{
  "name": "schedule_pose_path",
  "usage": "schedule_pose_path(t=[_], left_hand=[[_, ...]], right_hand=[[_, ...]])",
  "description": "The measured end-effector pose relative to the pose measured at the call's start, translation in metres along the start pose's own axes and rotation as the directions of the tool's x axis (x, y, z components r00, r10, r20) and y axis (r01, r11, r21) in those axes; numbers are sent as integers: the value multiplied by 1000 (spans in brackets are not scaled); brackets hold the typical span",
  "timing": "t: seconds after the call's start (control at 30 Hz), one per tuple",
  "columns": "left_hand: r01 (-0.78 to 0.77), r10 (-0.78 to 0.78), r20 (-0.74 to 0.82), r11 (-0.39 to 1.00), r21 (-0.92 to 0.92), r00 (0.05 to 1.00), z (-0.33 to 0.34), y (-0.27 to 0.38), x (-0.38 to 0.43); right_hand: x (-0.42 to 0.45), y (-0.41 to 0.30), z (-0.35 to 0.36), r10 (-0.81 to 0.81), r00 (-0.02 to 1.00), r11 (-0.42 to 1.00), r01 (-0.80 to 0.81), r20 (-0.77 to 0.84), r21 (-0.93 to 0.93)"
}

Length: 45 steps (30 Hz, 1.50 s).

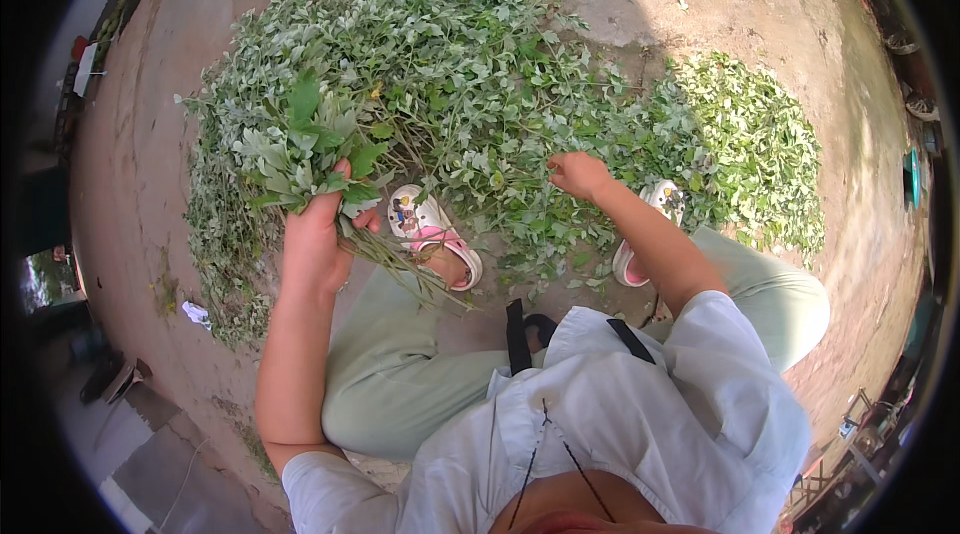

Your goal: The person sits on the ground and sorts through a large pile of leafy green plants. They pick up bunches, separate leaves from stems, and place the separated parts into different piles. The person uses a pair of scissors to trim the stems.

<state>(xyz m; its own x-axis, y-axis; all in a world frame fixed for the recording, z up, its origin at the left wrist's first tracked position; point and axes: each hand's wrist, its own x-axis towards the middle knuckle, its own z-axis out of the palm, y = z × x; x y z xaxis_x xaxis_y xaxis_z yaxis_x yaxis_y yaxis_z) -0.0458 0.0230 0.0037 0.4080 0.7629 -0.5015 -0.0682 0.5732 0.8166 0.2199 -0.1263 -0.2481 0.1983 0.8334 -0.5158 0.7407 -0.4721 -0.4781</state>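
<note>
My left hand grips a bunch of leafy green cuttings. Broad lobed leaves fan out above my fist, while thin bare stems trail from its lower side over my knee and the left clog. My right hand is over the near part of a wide heap of cut leafy stems. Its fingers are curled by the leaves, and whether they pinch a stem is hidden. Where the heap opens near my left hand, several bare stems show.
A white clog and its mate stand at the heap's near edge, on my feet. Sunlit leaves spread to the right. A crumpled white scrap lies left on the concrete ground. A teal object stands far right.
</note>
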Motion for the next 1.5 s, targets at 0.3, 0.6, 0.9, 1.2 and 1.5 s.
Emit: schedule_pose_path(t=[0.3, 0.6, 0.9, 1.2, 1.5], left_hand=[[117, -115, -56, 993, 21, 992, -10, -4, 6], [205, -204, -25, 978, 29, 979, -11, -4, 1], [218, -217, -25, 974, 59, 976, -5, -6, -5], [255, -251, -49, 962, 99, 967, -7, -10, 5], [231, -231, -18, 971, 63, 973, -11, -9, -1]], right_hand=[[48, -57, 118, -158, 906, 975, 79, -392, -209], [16, -33, -45, 14, 988, 377, -145, 151, 915], [31, -44, 19, 69, 992, 493, -129, 109, 860], [86, -53, 118, 186, 969, 656, -247, 164, 713], [-5, -18, -29, -153, 929, 137, -319, 338, 938]])
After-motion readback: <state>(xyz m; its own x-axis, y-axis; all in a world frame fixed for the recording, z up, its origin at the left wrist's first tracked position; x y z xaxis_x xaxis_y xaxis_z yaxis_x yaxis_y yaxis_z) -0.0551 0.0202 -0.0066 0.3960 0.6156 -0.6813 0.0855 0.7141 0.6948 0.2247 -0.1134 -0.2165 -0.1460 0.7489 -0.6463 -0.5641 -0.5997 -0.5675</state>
